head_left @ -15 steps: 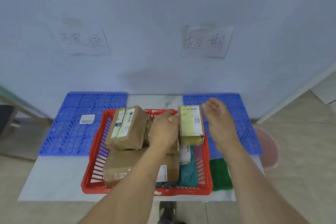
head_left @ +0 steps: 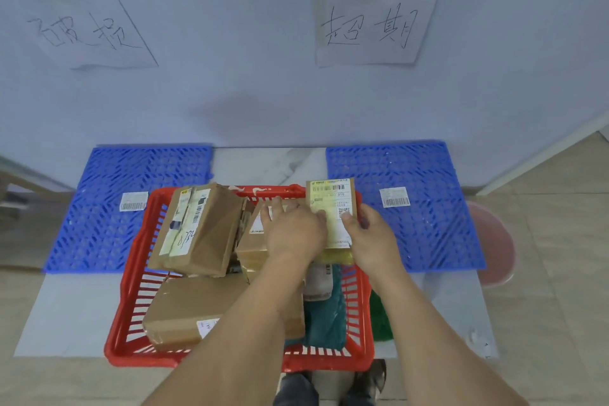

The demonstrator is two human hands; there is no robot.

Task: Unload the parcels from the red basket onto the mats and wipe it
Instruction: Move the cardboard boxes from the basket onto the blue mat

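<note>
**Unloading barely begun: first parcel in hand, mats bare of parcels**

The red basket (head_left: 131, 290) sits on the table (head_left: 66, 313), well loaded: a large taped box (head_left: 197, 227) leaning at its left, a flat brown box (head_left: 184, 310) at the front, a teal bag (head_left: 324, 316) to the right, and more beneath. Both hands grasp one upright labelled parcel (head_left: 331, 204) at the basket's far right: the left hand (head_left: 293, 234) grips its left edge, the right hand (head_left: 369, 241) pinches its right side, thumb on the label. The left mat (head_left: 99, 241) and right mat (head_left: 435, 234) each carry only a barcode sticker, no parcels. Judging by this, nearly all unloading remains, and wiping cannot start; a green cloth (head_left: 379, 320) lies beside the basket.
</note>
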